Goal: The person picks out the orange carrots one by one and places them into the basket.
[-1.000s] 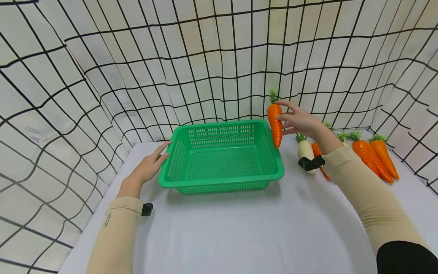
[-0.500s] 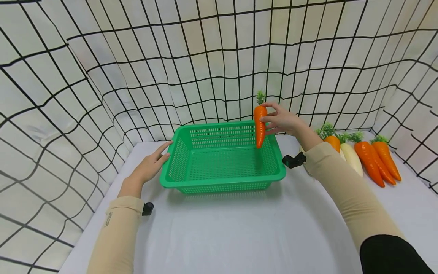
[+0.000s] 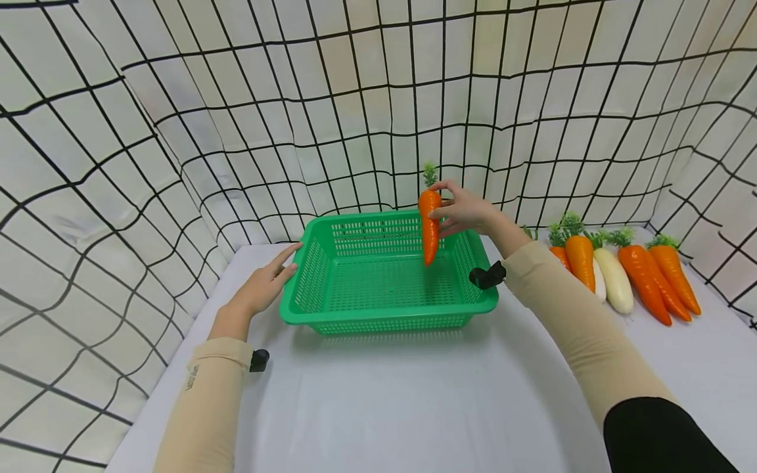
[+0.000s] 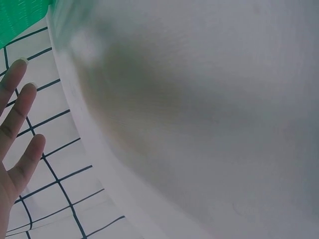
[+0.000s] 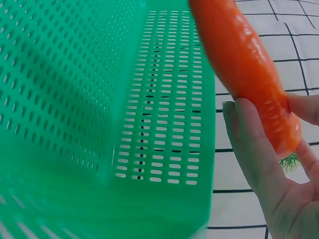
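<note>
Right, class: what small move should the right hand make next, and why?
Probably lower the held carrot into the basket: the right hand pinches it tip down over the basket, with the left hand at the basket's left end.

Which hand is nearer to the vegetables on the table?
Right. The right hand holds a carrot over the basket, left of the vegetables; the left hand is at the basket's left rim.

Orange carrot over a green basket.
Glossy, leafy-topped and nearly upright, the carrot is held tip down, apparently clear of the basket's floor; the perforated rectangular basket stands near the far edge of the tabletop, closer to its left corner than its right.
</note>
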### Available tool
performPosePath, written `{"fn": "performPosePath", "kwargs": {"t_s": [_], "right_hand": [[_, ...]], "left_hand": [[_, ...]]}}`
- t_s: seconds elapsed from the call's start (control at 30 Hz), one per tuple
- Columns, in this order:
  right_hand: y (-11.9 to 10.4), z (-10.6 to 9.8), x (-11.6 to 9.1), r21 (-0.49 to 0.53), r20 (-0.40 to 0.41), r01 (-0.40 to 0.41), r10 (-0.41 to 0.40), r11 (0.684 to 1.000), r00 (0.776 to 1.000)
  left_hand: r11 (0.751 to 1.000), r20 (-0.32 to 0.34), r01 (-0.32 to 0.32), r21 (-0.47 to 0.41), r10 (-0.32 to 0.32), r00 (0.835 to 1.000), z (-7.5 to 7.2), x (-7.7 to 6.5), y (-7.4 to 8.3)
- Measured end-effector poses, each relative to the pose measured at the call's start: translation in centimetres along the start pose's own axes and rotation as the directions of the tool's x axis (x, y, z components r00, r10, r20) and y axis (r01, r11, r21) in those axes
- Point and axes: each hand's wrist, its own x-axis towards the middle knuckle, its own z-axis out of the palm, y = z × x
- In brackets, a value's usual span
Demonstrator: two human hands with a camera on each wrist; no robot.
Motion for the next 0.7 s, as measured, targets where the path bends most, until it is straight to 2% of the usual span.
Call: {"fn": "performPosePath", "kwargs": {"t_s": [0.17,0.37,0.7], "right_hand": [[-0.1,0.7,0.9,-0.069,0.061,0.006,-0.002,0.998,0.998],[-0.2,1.8,1.8,-0.118,0.129,-0.019,0.035,0.993,0.991],[0.4,2.9,3.3,-0.177,0.137,-0.064,0.089,0.982,0.987]], "left_hand": [[1.000,-0.010,0.000,0.002,0.000,1.000,0.0,-0.1,-0.3],[1.000,-0.012,0.007,-0.003,-0.007,1.000,0.1,-0.3,-0.5],[1.000,-0.017,-0.010,-0.013,0.010,1.000,0.3,0.0,-0.2]]}}
